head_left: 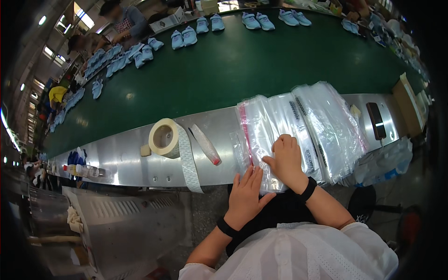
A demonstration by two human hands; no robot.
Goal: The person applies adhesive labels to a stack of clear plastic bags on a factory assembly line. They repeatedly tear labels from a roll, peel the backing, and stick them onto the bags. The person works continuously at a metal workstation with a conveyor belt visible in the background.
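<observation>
Left hand (246, 196) uncurled, thumb apart, right hand (286, 162) curled over clear plastic bags (275, 114) — grip unclear

From the left hand (247, 192), a narrow bare lane of metal table (225, 140) runs toward 11 o'clock, between the bags (326, 123) and a red-tipped tool (205, 143). The tape roll (175, 149) blocks 10 o'clock, its hanging strip (190, 173) 9. Farther, at 12, green surface (210, 77) lies open up to the shoes (189, 36). At the right hand's (285, 158) 2 o'clock, a phone (376, 120) and carton (407, 106) obstruct.
</observation>
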